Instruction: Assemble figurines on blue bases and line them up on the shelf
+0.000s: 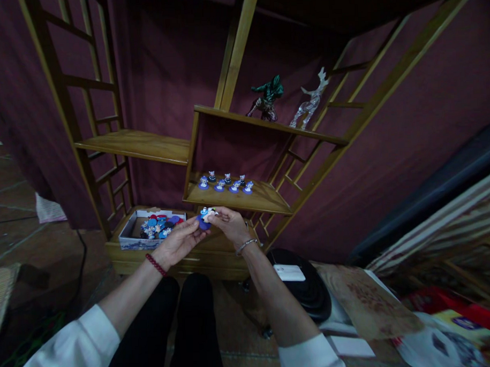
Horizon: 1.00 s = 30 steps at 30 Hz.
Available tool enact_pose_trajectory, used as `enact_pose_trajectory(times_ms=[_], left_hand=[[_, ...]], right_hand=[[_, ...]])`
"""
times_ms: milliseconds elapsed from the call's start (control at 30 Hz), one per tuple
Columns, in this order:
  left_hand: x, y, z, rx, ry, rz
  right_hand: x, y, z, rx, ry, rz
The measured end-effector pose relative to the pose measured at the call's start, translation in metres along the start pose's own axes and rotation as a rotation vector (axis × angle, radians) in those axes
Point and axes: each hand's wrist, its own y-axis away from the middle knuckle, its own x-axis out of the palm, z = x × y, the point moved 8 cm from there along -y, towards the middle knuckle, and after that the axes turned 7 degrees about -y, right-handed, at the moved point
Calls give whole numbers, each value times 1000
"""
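Note:
A small white-and-blue figurine (207, 212) on a purple round base is held between my two hands, in front of the wooden shelf. My left hand (182, 240) pinches the base from the left. My right hand (231, 225) grips the figurine's upper part from the right, its thumb and fingers partly covering it. Just behind, on the small shelf board (265, 200), several similar figurines (234, 187) stand in two rows, the front ones on purple bases. Left of my hands, an open cardboard box (140, 244) holds a jumble of figurines and coloured discs (160, 225).
A green dark figure (268, 97) and a clear deer figurine (311, 101) stand on the upper board. The wooden frame (240, 50) has posts and side lattices. To the right sits a black round stool (309, 296) with a white object (289, 272) on it.

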Motion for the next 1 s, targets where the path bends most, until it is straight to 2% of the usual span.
enact_pose_trajectory(times_ms=[633, 1000], left_hand=[[5, 3, -1, 9, 22, 1], [1, 0, 3, 11, 30, -19]], right_hand=[[-1, 3, 2, -34, 49, -26], [0, 2, 2, -97, 134, 35]])
